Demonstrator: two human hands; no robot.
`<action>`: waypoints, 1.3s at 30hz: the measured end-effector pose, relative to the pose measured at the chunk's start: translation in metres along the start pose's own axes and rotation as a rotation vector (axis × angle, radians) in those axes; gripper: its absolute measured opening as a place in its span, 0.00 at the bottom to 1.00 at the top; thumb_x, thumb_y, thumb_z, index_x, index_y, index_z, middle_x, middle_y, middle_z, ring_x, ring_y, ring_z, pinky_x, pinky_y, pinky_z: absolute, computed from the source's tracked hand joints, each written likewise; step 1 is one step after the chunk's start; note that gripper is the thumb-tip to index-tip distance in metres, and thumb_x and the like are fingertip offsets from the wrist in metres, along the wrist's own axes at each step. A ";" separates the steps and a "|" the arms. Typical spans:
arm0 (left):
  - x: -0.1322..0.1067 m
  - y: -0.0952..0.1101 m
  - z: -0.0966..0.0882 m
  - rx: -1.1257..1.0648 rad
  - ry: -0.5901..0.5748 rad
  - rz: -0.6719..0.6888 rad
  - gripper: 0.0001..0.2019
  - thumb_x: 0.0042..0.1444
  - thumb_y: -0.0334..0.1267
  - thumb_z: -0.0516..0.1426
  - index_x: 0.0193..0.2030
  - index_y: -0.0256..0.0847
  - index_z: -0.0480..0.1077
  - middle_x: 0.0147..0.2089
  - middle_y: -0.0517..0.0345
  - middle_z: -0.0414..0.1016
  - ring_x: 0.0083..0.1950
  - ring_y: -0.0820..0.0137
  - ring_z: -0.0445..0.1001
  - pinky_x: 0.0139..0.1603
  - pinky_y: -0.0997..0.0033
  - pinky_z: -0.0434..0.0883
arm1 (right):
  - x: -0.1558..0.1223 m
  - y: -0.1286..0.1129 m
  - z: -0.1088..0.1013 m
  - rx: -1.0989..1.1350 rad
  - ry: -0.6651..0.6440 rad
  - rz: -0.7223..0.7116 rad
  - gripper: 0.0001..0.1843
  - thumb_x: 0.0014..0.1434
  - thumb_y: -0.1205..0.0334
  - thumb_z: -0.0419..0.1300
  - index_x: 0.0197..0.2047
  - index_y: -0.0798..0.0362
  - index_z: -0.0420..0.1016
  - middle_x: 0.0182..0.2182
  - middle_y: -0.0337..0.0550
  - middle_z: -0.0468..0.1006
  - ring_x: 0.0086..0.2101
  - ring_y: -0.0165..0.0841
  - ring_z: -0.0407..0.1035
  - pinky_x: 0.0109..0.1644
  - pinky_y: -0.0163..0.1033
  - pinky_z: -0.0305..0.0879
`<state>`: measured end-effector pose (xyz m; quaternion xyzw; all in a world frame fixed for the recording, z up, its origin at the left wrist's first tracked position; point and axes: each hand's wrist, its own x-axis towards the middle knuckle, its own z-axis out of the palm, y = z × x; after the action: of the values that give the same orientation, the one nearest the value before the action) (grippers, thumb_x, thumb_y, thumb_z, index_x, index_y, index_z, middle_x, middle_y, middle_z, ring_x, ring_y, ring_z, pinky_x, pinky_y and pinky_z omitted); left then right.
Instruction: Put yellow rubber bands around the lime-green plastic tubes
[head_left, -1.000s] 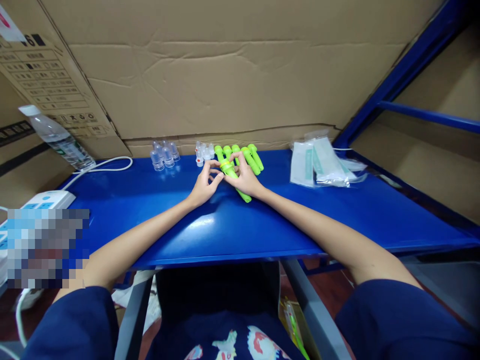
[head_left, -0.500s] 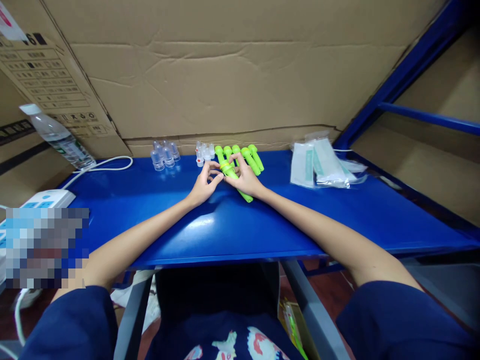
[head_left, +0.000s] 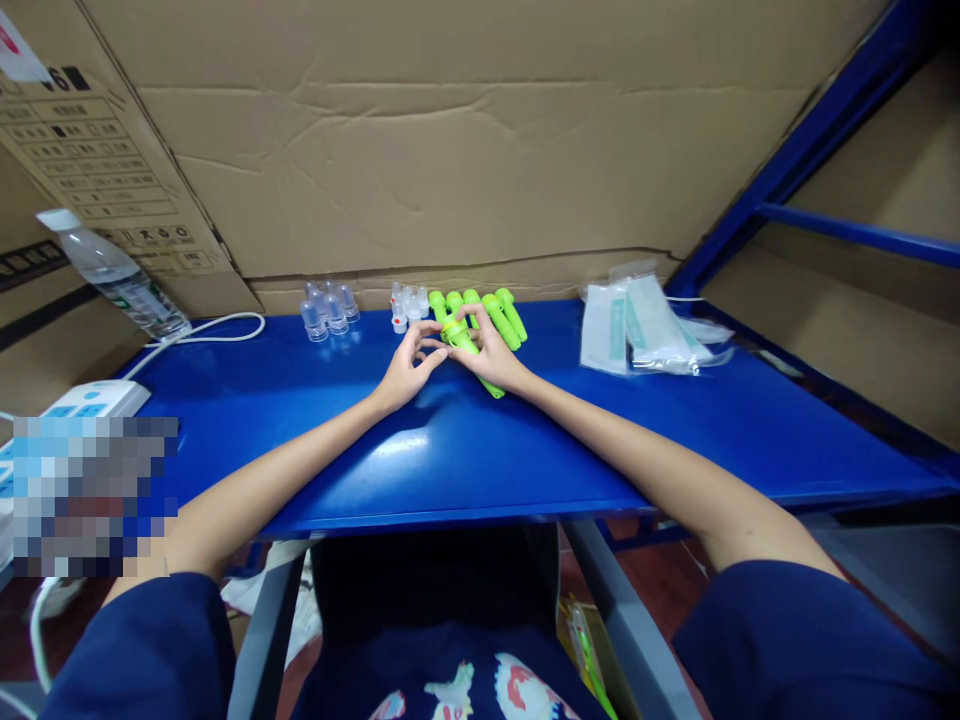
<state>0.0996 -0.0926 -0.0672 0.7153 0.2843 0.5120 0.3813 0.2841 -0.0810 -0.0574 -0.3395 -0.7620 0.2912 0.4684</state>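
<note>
We sit facing a creased cardboard wall (head_left: 465,150) that fills the back of the view, with a printed carton (head_left: 97,160) leaning at its left. Below it runs the glossy blue desk (head_left: 675,440), and a blue metal shelf frame (head_left: 825,130) rises along its right side.

Both our bare forearms reach across the desk from dark blue sleeves and meet near its far edge. At far left a clear water bottle (head_left: 112,275) leans against the carton. A white power strip (head_left: 90,400) lies in front of it, and its white cable (head_left: 217,325) curls along the desk's back edge. On the right, a loose pile of sealed plastic pouches (head_left: 645,330) rests well apart from our hands.

Our right hand (head_left: 491,355) is closed around a green tube (head_left: 469,345). The tube lies slanted on the desk under the palm, and its lower end pokes out toward us. Our left hand (head_left: 409,365) is curled, with its thumb and fingertips pinched at the tube's upper end. Both hands therefore grip the same piece, at the middle of the desk's far side.

Just behind the hands, touching or nearly touching the right fingertips, lies a row of matching green tubes (head_left: 504,315). To its left stands a cluster of small vials with red marks (head_left: 409,303). Farther left is a second cluster of clear vials (head_left: 328,308).
</note>
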 end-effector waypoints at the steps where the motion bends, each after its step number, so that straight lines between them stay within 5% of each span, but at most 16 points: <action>1: 0.000 0.000 0.000 -0.006 -0.001 -0.001 0.21 0.59 0.50 0.62 0.55 0.44 0.64 0.57 0.49 0.71 0.51 0.65 0.76 0.51 0.62 0.73 | 0.000 0.000 0.000 0.004 -0.003 0.007 0.26 0.58 0.41 0.63 0.50 0.44 0.57 0.38 0.41 0.71 0.35 0.38 0.72 0.44 0.51 0.75; 14: 0.001 -0.002 -0.002 -0.027 0.003 -0.012 0.18 0.60 0.42 0.61 0.54 0.43 0.65 0.58 0.51 0.70 0.52 0.67 0.76 0.50 0.66 0.72 | -0.001 -0.003 0.001 0.030 -0.029 -0.044 0.24 0.62 0.45 0.62 0.52 0.46 0.57 0.44 0.46 0.71 0.42 0.40 0.74 0.52 0.54 0.75; 30: 0.001 0.006 -0.003 0.199 -0.025 0.045 0.17 0.59 0.34 0.57 0.55 0.40 0.65 0.58 0.48 0.73 0.51 0.67 0.77 0.44 0.70 0.70 | -0.002 -0.001 -0.001 0.031 -0.025 -0.009 0.23 0.61 0.50 0.64 0.51 0.46 0.55 0.36 0.40 0.68 0.34 0.37 0.72 0.41 0.48 0.75; 39: 0.000 0.003 0.000 0.201 0.022 0.096 0.20 0.59 0.34 0.57 0.58 0.42 0.64 0.59 0.48 0.72 0.50 0.67 0.77 0.43 0.69 0.70 | -0.004 -0.006 0.006 0.146 0.031 0.115 0.32 0.59 0.45 0.67 0.51 0.44 0.47 0.30 0.34 0.69 0.22 0.31 0.67 0.22 0.39 0.68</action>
<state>0.0993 -0.0943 -0.0649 0.7570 0.3038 0.5063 0.2799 0.2785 -0.0887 -0.0577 -0.3520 -0.7105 0.3672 0.4862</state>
